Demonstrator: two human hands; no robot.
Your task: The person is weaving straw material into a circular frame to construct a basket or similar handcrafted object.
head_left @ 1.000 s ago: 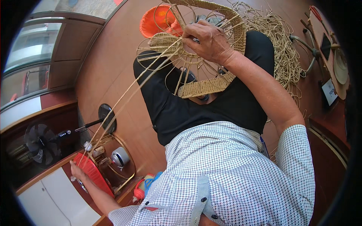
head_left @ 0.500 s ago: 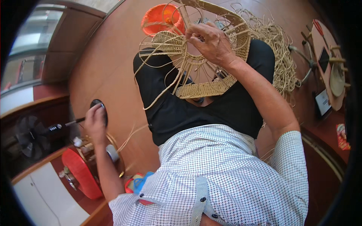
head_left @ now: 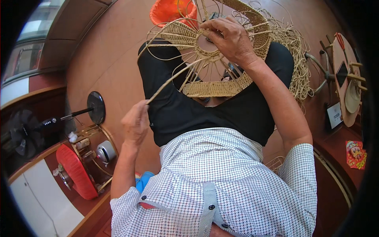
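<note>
A half-woven straw-cord piece (head_left: pixel 215 90) rests across my knees, with a round ring in its middle and bare cord spokes running out to woven bands. My right hand (head_left: pixel 233 41) is closed at the ring's upper edge, fingertips pinching the cordwork there. Down by my left thigh, my left hand (head_left: pixel 135 123) is closed on a straw cord (head_left: pixel 167 82). That cord runs taut up to the ring. A woven fan-shaped section (head_left: pixel 179 34) spreads left of the ring, with loose cord loops around it.
A heap of loose straw cord (head_left: pixel 298 59) lies on the floor right of my knee. An orange-red bucket (head_left: pixel 171 14) stands beyond my left knee. To the left are a black standing fan (head_left: pixel 25 132) and a red-covered round object (head_left: pixel 75 172). A wooden stool (head_left: pixel 347 91) is at right.
My left hand has come in from the far left toward my thigh and now pulls a cord straight. My right hand stays at the ring. The view has shifted slightly.
</note>
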